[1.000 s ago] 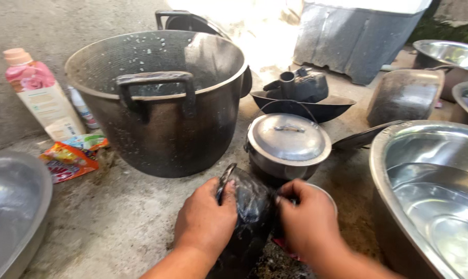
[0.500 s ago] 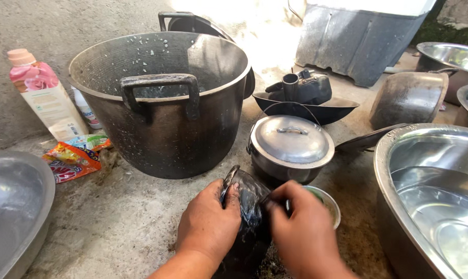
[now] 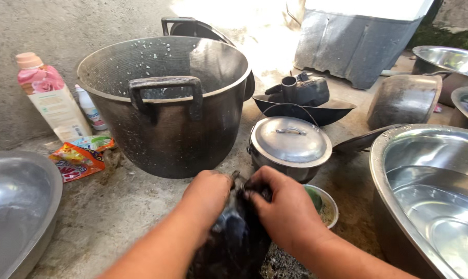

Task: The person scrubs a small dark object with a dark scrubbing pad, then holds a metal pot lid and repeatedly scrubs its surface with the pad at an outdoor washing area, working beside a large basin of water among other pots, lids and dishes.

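Observation:
My left hand (image 3: 205,199) and my right hand (image 3: 285,209) both grip a black, wet, soot-covered object (image 3: 239,235) low in the middle of the view; its exact kind is hard to tell. The hands press together at its top, thumbs almost touching. Just beyond my right hand stands a small lidded metal pot (image 3: 290,147). A small bowl (image 3: 328,206) with a green scrubber peeks out at my right hand's far side. The big blackened two-handled pot (image 3: 167,103) stands behind my left hand.
A large steel basin (image 3: 430,191) fills the right, another steel basin (image 3: 14,206) the left edge. A pink-capped bottle (image 3: 50,98) and sachets (image 3: 76,157) lie at the left wall. A dark wok holding a kettle (image 3: 301,95), a sooty pot (image 3: 404,101) and a grey tub (image 3: 358,36) sit behind.
My hands have closed tighter over the black object and drawn together, covering more of its top. The view has shifted slightly downward and closer.

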